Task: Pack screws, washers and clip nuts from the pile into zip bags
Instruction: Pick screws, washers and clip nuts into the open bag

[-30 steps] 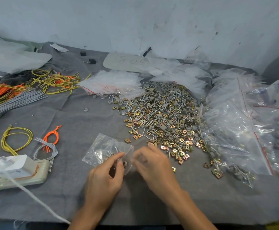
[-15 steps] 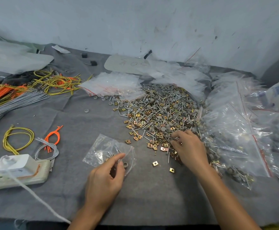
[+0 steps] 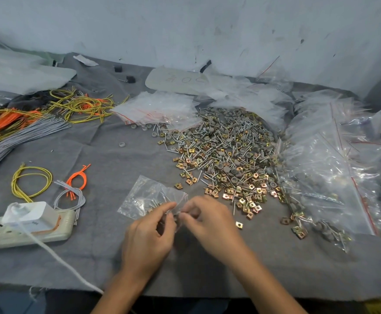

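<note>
A scuffed pale wall rises behind a table draped in grey cloth.

At lower centre, a clear zip bag (small metal parts are seen inside) is pinched at its mouth by the left hand. The right hand is held against the same mouth, its curled fingers blurred. The pile of screws, washers and clip nuts is spread at centre right on grey cloth.

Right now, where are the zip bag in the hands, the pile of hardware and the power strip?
zip bag (image 3: 144,196): head view, its crinkled clear middle.
pile of screws, washers and clip nuts (image 3: 225,155): head view, its centre.
power strip (image 3: 4,236): head view, bare socket face.
</note>
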Motion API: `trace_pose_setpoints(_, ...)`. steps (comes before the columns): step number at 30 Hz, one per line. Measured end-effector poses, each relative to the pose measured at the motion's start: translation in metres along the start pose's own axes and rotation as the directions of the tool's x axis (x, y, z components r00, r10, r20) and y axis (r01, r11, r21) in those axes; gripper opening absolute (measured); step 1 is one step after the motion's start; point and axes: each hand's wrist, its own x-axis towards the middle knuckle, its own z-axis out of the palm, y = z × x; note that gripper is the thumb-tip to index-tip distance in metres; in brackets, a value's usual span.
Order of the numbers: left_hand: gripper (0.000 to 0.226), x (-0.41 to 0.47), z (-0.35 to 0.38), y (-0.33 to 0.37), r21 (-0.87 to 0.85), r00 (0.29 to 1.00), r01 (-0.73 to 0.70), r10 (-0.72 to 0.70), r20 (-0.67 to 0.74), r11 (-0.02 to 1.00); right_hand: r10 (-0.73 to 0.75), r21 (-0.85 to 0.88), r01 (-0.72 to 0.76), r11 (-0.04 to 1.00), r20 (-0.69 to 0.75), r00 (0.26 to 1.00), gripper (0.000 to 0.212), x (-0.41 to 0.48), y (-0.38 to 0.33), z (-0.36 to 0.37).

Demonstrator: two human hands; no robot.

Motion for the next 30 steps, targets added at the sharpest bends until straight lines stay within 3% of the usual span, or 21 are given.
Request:
trace_pose_setpoints(3,0.033,0.0,0.0,0.001,0.003,1.0,0.007,-0.007,-0.018,1.0,0.005,-0.027,-0.007,1.0,-0.076,0.997,0.015,0.004,-0.005,0.017)
trace_pose_setpoints(5,0.032,-0.001,-0.001,0.003,0.031,0.999,-0.04,0.04,0.006,0.999,0.021,0.045,-0.015,0.999,-0.132,0.991,0.027,0.007,-0.002,0.019)
trace_pose_setpoints(8,0.035,-0.002,-0.004,0.007,0.099,0.985,-0.149,0.139,0.101,0.984,0.045,0.111,-0.037,0.993,-0.076,0.996,0.043,0.011,0.0,0.015)
trace_pose_setpoints(12,0.061,-0.013,-0.008,0.006,0.193,0.972,-0.183,0.148,0.181,0.964,0.07,0.179,-0.058,0.982,-0.063,0.996,0.033,0.015,0.003,0.008)
trace_pose_setpoints(17,0.017,-0.026,-0.014,-0.004,0.237,0.976,-0.213,0.216,0.013,0.948,0.128,0.3,-0.119,0.946,-0.01,0.992,0.034,0.015,-0.003,-0.002)
trace_pose_setpoints(22,0.013,-0.014,-0.026,0.007,0.125,0.948,-0.269,0.286,-0.14,0.955,0.195,0.541,-0.204,0.816,0.074,0.978,0.028,0.014,-0.017,-0.023)
trace_pose_setpoints(26,0.018,0.01,-0.038,0.032,-0.032,0.966,-0.199,0.191,-0.173,0.979,0.146,0.734,-0.194,0.651,0.13,0.981,0.019,0.01,-0.03,-0.051)
trace_pose_setpoints(30,0.024,0.023,-0.045,0.058,-0.197,0.977,-0.163,0.13,-0.17,0.967,0.08,0.801,-0.156,0.578,0.135,0.988,0.015,0.003,-0.033,-0.076)
